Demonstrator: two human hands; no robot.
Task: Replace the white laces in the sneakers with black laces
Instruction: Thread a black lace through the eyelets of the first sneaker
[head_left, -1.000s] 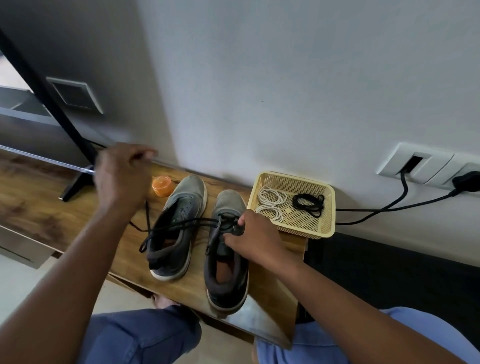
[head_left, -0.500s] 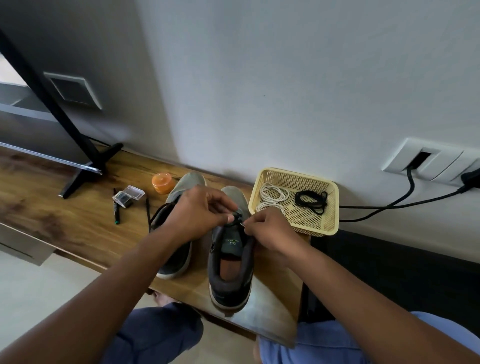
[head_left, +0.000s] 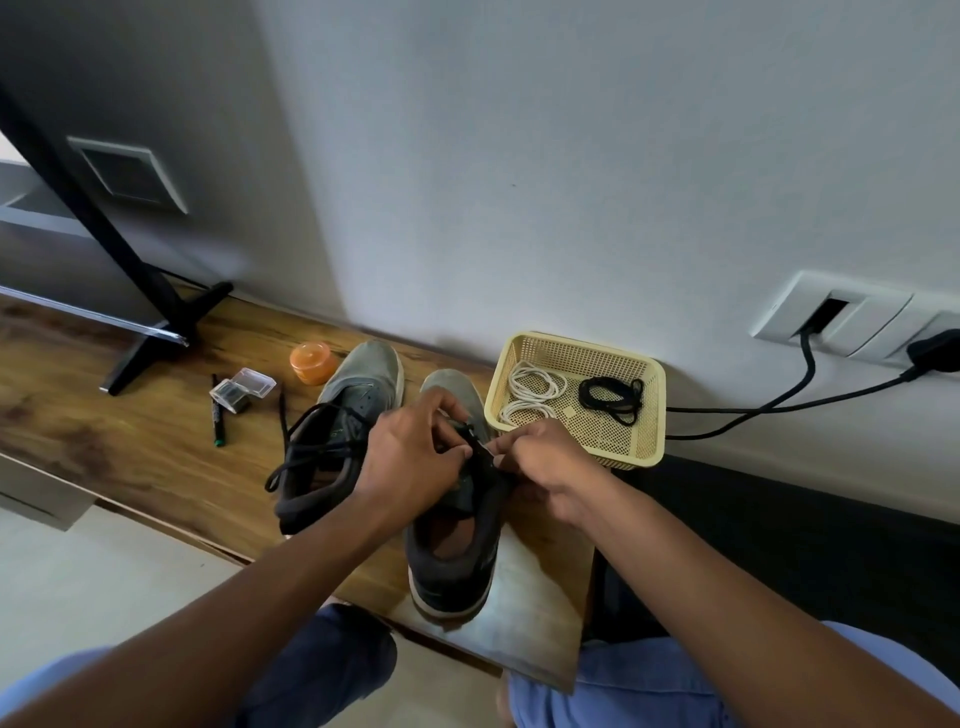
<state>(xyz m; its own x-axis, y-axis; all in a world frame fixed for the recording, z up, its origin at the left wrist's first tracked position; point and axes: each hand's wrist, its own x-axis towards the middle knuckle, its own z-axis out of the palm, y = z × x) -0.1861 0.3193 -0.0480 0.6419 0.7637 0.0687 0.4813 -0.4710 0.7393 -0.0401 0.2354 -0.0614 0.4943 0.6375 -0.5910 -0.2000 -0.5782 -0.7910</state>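
Two grey sneakers stand side by side on the wooden shelf (head_left: 130, 441). Over the right sneaker (head_left: 457, 551), my left hand (head_left: 410, 457) and my right hand (head_left: 540, 462) meet at its lacing area, both pinching the black lace (head_left: 475, 441) there. The loose length of this lace trails in loops (head_left: 311, 447) across the left sneaker (head_left: 363, 384) and onto the wood. A yellow mesh basket (head_left: 652, 415) by the wall holds coiled white laces (head_left: 532, 392) and another black lace (head_left: 613, 397).
An orange lidded jar (head_left: 313, 362), a small clear plastic box (head_left: 241, 389) and a marker pen (head_left: 217, 415) lie left of the sneakers. A black TV stand leg (head_left: 156, 332) is at far left. Black cables (head_left: 779, 405) run from wall sockets (head_left: 852, 322) on the right.
My left hand, which had pulled the lace far out to the left, came back to the right sneaker and now pinches the lace beside my right hand. The lace has gone slack.
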